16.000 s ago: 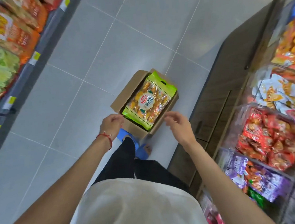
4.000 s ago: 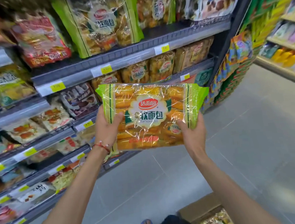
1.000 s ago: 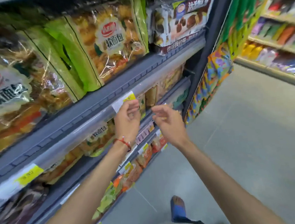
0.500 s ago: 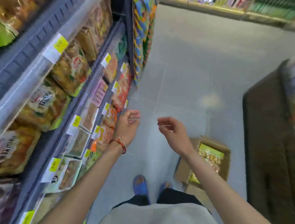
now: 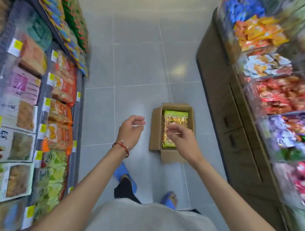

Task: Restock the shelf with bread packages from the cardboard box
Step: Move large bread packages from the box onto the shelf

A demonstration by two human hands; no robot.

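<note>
Fingers (image 5: 139, 119) of the left hand (image 5: 131, 131) hang loosely curled, thumb apart, nothing in them. The right hand (image 5: 182, 140) is likewise slack and empty, its fingertips (image 5: 173, 130) motion-blurred. Red bracelet (image 5: 122, 147) on the left wrist. In view the right hand lies over the cardboard box (image 5: 155, 129) and the left hand is just beside the box's left wall, over bare floor (image 5: 135, 71). Both look well above it, as the person is standing. The box sits open on the floor, near the wood cabinet (image 5: 217, 92) on the right, w/ one green-edged bread package (image 5: 176, 120) lying flat inside; can't tell if more lie under it. The shelf (image 5: 76, 121) on the left is packed w/ other bags. Step in hand, prob.: going for the next package. Next move calls for bending down, taking the pkg w/ both hands at opposite edges, a light grip since the wrapper is thin and the bread soft, lifting clear of the box walls, then turning to the shelf.
</note>
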